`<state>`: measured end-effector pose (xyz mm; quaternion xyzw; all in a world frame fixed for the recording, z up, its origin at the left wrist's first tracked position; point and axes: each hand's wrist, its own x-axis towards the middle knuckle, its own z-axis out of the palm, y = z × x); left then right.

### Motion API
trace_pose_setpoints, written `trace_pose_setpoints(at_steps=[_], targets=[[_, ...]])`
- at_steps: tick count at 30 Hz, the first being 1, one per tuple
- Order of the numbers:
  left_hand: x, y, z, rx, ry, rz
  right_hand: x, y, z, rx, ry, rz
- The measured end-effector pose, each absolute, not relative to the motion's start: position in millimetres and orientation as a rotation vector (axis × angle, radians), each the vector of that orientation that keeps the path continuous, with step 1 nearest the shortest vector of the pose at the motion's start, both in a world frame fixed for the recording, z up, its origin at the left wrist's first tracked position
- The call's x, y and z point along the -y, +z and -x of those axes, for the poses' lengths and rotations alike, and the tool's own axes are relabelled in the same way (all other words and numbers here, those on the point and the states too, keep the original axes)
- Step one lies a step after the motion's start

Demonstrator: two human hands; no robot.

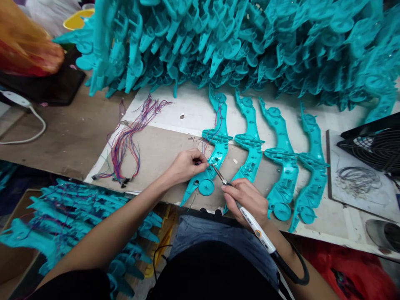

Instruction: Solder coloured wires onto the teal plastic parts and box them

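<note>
I note the teal shell (210, 166) lying flat at the table's (62, 141) near edge, leftmost of four. My left hand (185, 166) pinches its wires to steady them; my right hand (246, 199) grips the soldering iron (250, 216) pen-style, tip at the joint. Spare wire bundle (128, 141) lies left.

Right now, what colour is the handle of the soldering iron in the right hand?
White, with a black cable; the soldering iron in the right hand shows in the head view.

Teal plastic shell (208, 166) (the same teal as the heaped pile (250, 41)), red, blue and purple wire bundle (125, 141), white-handled soldering iron (256, 227) with black cord, yellow bowl (76, 18), black fan grille (371, 146)
</note>
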<state>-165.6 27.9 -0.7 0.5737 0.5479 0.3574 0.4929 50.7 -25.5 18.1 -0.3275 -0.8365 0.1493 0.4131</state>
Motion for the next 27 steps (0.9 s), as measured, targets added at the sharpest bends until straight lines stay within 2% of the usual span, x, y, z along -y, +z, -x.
trace_pose_setpoints(at_steps=[27], targets=[[-26.6, 3.8, 162.8, -1.382, 0.831, -1.442, 27.4, 17.0, -50.8, 2.116, 0.361, 0.798]])
